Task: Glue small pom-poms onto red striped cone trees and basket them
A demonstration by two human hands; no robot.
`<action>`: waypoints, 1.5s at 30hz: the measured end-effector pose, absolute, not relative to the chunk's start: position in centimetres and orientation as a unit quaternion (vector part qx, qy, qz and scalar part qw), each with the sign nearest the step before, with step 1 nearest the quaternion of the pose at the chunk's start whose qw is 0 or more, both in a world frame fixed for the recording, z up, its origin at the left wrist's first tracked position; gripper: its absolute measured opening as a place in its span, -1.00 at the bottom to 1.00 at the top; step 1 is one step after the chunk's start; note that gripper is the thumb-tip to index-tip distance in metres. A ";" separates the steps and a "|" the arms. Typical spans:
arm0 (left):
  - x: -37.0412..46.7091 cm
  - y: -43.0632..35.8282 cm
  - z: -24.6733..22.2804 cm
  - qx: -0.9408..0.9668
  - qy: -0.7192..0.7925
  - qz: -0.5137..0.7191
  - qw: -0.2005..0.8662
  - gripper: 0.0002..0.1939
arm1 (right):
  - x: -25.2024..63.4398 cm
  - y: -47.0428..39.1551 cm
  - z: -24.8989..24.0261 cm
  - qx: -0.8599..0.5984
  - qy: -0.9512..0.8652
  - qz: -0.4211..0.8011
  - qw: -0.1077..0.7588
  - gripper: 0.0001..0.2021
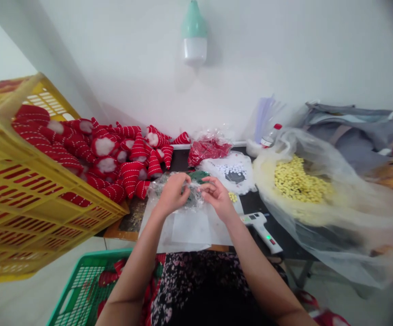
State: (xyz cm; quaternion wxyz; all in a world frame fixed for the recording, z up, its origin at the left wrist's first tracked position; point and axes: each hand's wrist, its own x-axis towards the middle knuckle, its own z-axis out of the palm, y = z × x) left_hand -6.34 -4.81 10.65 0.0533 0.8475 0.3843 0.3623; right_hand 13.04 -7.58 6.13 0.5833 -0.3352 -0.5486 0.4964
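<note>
A crinkled clear plastic bag (192, 204) lies on white paper sheets (189, 233) in front of me. Dark green pieces (198, 175) show in and behind it; their exact kind is too blurred to tell. My left hand (174, 194) pinches the bag's left side, thumb against fingers. From the right, my right hand (217, 197) grips the bag's edge between thumb and fingertips, with the other fingers curved. Just past the right hand are small yellow pieces (233, 197) and a white plastic bag (250, 181) with small white pieces (230, 170).
Red striped stuffed cloth pieces (106, 147) spill from a tilted yellow crate (43, 181) at left. A green basket (77, 280) stands below. At right are a cordless glue gun (262, 231), a big bag of yellow pieces (300, 181) and a bottle (271, 136). Behind lies a red-filled bag (208, 150).
</note>
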 end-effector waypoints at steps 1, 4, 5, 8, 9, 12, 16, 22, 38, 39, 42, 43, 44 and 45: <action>-6.3 -4.9 10.7 0.851 0.385 0.356 0.038 -0.79 | 12.8 -7.6 5.9 -0.357 -0.574 0.443 0.588 -0.68; -5.9 -5.5 10.3 0.857 0.375 0.353 -0.030 -0.84 | 12.1 -7.9 5.5 -0.441 -0.619 0.235 0.605 -0.80; -5.8 -5.8 10.0 0.854 0.372 0.359 -0.060 -0.84 | 11.8 -8.1 5.4 -0.463 -0.618 0.170 0.612 -0.84; -5.8 -6.9 9.2 0.832 0.373 0.393 -0.117 -0.85 | 11.2 -9.3 5.0 -0.488 -0.604 0.062 0.627 -0.92; -6.0 -7.3 9.0 0.827 0.378 0.400 -0.117 -0.89 | 11.0 -9.8 4.9 -0.484 -0.608 0.060 0.627 -0.93; -7.5 -8.4 9.4 0.841 0.397 0.357 -0.082 -0.64 | 11.1 -11.5 4.3 -0.449 -0.637 0.129 0.613 -0.96; -10.5 -9.2 10.6 0.861 0.443 0.242 -0.062 -0.72 | 12.1 -12.3 3.7 -0.342 -0.686 0.286 0.575 -0.76; -12.7 -10.0 10.1 0.821 0.467 0.317 -0.087 -0.85 | 11.8 -8.1 2.8 -0.426 -0.723 0.269 0.472 -0.60; -17.4 -16.9 6.5 0.663 0.590 0.452 -0.087 -0.49 | 10.6 -5.0 5.0 -0.484 -0.598 0.217 0.600 -0.62; -17.5 -16.7 5.9 0.652 0.605 0.453 -0.057 -0.42 | 10.7 -6.4 5.6 -0.460 -0.613 0.244 0.595 -0.65; -17.4 -15.6 4.1 0.628 0.642 0.439 0.042 -0.48 | 10.4 -9.9 6.9 -0.366 -0.709 0.330 0.505 -0.52; -17.2 -15.2 3.6 0.624 0.645 0.435 0.072 -0.58 | 10.3 -10.5 7.1 -0.355 -0.730 0.335 0.478 -0.49; -16.9 -14.9 3.2 0.621 0.644 0.437 0.091 -0.66 | 10.2 -10.8 7.2 -0.359 -0.739 0.330 0.464 -0.51; -16.6 -14.6 3.0 0.616 0.643 0.445 0.095 -0.72 | 10.1 -10.9 7.1 -0.378 -0.733 0.317 0.468 -0.59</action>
